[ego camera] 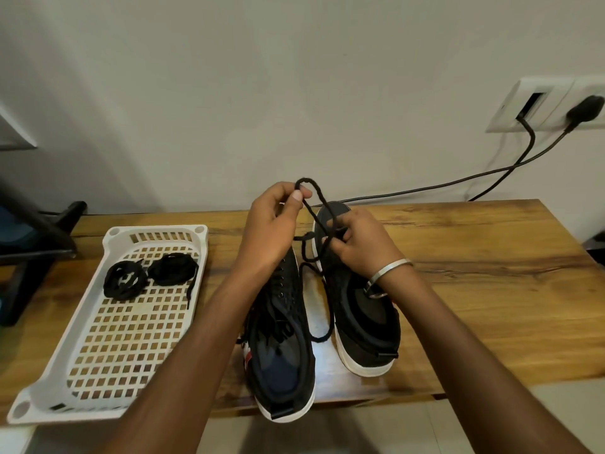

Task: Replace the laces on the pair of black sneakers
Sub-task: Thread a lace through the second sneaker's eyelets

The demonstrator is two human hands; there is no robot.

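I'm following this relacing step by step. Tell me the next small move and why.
Probably draw the black lace free of the right sneaker. Both the left hand and right hand pinch it in a raised loop, its tail lies loose between the shoes, and coiled laces wait in the white basket.

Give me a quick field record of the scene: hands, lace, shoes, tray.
left hand: pinching a loop of the lace, raised above the shoes
right hand: gripping the same lace lower down, over the right shoe
lace: black, round, trailing down between the shoes
left shoe: eyelets look empty near the toe
right shoe: partly hidden by the hand
tray: white, perforated, left of the shoes
coiled laces: two black bundles in the tray
table: wooden
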